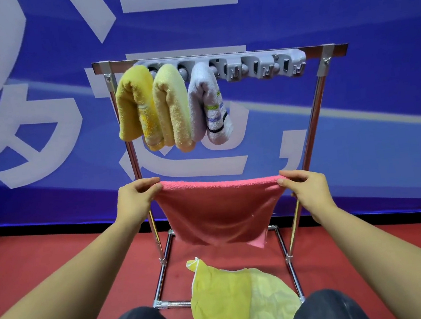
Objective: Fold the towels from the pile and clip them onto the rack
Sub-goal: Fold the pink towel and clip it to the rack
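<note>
Pink towel, top edge level between both hands, hanging down

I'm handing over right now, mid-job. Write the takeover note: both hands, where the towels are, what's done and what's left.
Left hand and right hand: each pinches a top corner of the pink towel, held spread and hanging in front of the rack, not yet folded.
Done: three folded towels are clipped on the grey clip bar, at its left end: deep yellow towel, pale yellow towel, lavender towel.
The clips to the right look free.
Left: fold and clip the pink towel, then the yellow towels on the floor at the rack's base; there look to be two.
</note>
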Demonstrator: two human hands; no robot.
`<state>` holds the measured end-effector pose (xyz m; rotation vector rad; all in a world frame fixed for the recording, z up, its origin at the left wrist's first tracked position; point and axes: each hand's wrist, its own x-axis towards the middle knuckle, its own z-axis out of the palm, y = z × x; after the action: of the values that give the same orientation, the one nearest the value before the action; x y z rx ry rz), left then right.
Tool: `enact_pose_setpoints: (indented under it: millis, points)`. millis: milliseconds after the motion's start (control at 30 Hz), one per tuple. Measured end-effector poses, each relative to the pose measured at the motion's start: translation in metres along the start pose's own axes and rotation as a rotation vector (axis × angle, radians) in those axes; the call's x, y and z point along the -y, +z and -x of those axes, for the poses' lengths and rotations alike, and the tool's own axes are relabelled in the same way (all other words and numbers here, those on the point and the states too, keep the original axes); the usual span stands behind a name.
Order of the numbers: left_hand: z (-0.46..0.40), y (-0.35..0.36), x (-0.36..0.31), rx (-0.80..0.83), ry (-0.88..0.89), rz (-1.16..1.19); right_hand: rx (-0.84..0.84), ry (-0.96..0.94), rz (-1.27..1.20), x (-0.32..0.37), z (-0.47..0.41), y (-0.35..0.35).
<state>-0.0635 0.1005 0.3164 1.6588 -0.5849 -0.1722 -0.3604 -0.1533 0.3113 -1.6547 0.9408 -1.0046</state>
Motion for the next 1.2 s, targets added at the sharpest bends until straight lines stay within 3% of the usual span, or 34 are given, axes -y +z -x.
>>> enact_pose_setpoints:
  millis: [133,333,467,600,867,1200]
  points:
    - [0.003,-0.002,-0.001,-0.024,0.087,-0.240,0.002,-0.022,0.137,-0.005,-0.005,-0.002]
    - [0.016,0.004,-0.002,-0.125,0.301,-0.711,-0.025,-0.176,0.531,-0.006,-0.003,0.005]
    - [0.015,0.006,0.001,-0.105,0.250,-0.769,-0.047,-0.210,0.559,-0.003,-0.001,0.006]
    - [0.011,0.008,0.004,-0.076,0.137,-0.713,-0.016,-0.179,0.464,-0.004,-0.001,0.004]
    - [-0.004,-0.002,0.018,-0.047,0.038,-0.356,0.026,0.026,-0.116,-0.005,-0.001,0.001]
    - [-0.001,0.005,0.035,0.091,-0.064,-0.029,-0.038,0.134,-0.382,-0.030,-0.007,-0.004]
